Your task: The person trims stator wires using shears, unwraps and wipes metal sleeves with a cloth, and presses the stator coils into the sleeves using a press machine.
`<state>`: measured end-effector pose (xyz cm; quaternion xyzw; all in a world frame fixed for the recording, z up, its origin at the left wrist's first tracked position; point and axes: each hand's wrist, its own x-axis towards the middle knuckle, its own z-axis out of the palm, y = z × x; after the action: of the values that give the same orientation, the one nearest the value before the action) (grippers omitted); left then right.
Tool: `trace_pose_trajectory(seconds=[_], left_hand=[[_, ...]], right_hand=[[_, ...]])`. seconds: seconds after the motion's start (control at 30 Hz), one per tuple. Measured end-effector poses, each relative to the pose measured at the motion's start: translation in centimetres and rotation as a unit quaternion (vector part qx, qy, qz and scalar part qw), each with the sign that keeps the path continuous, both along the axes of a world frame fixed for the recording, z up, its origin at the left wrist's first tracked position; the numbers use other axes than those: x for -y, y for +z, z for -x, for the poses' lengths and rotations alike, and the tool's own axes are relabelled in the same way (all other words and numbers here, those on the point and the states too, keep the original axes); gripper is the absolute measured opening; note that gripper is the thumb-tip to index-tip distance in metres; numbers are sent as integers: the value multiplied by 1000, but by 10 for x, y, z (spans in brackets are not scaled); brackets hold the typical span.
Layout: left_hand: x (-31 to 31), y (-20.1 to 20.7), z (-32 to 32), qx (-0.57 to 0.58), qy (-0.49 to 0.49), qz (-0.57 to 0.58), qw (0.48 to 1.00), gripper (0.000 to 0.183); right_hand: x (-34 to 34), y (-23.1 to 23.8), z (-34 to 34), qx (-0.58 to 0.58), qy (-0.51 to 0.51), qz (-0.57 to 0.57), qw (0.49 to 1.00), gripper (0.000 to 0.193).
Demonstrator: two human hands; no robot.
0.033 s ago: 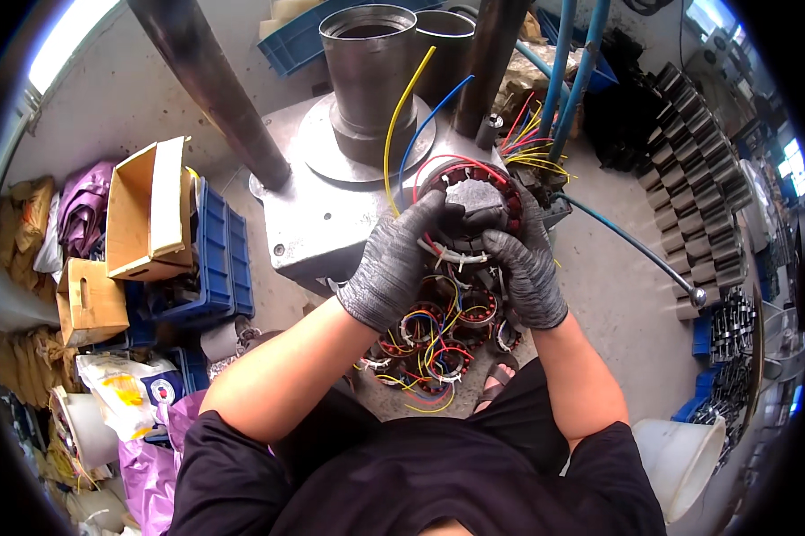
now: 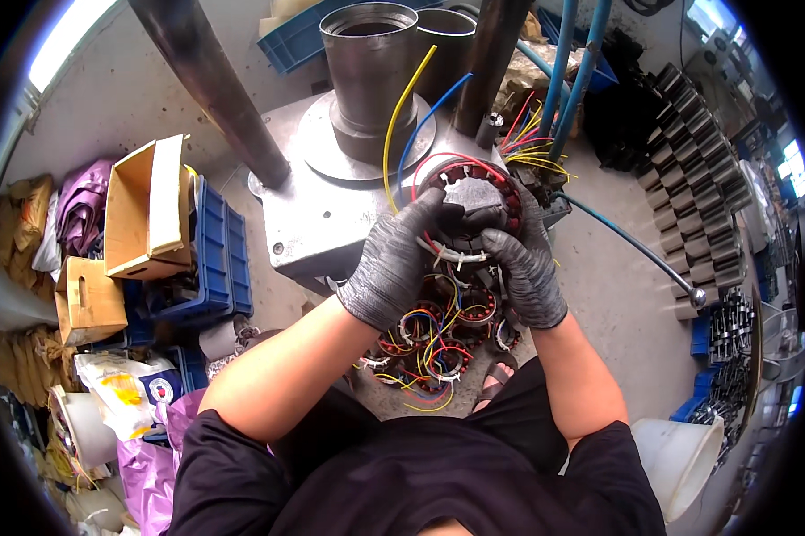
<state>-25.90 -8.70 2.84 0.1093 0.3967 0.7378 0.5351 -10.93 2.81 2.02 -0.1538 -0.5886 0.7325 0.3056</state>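
Wound ring (image 2: 513, 198) w/ red-lined slots is held up btwn both hands, to the R of the metal cyl. (image 2: 367, 80) & nearer the wearer than it. L hand (image 2: 389, 259), in dark grey glove, is placed on the wearer's side of the cyl.; its fingers are curled & pinched on the ring's L edge. R hand (image 2: 529, 272), gloved alike, is set farther R of the cyl.; its fingers are wrapped round the ring's R edge, thumb laid at the near rim. Some fingertips are hidden, so their exact spread can't be told.

Yellow lead (image 2: 388, 134) & blue lead (image 2: 420, 132) are seen rising past the cyl.'s R side; red lead (image 2: 438, 159) is looped over the ring's far edge, also R of the cyl.

Cyl. is carried by a machine base (image 2: 318, 237); 2nd cyl. (image 2: 449, 54) is stood just R of & behind it. More wound rings (image 2: 481, 314) w/ tangled coloured leads are piled on the floor, wearer's side of the cyl.

Well L of the cyl., a cardboard box (image 2: 143, 219) & blue crate (image 2: 217, 255) are kept. Well R, metal sleeves (image 2: 699, 192) are stacked; a white bucket (image 2: 679, 460) is placed R & much nearer the wearer.
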Motion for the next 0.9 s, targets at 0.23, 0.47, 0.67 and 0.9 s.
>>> trace_pose_trajectory(seconds=[0.23, 0.47, 0.67, 0.9], left_hand=[[-2, -4, 17, 129, 117, 9, 985, 26], [-7, 14, 19, 203, 186, 103, 956, 13], [-4, 2, 21, 194, 164, 123, 959, 13], [-11, -3, 17, 165, 154, 164, 960, 16]], right_hand=[[-41, -4, 3, 125, -14, -119, 985, 60], [-169, -75, 58, 156, -345, -343, 860, 38], [-186, -82, 95, 189, -365, -344, 844, 46], [-216, -109, 123, 171, -364, -393, 827, 42]])
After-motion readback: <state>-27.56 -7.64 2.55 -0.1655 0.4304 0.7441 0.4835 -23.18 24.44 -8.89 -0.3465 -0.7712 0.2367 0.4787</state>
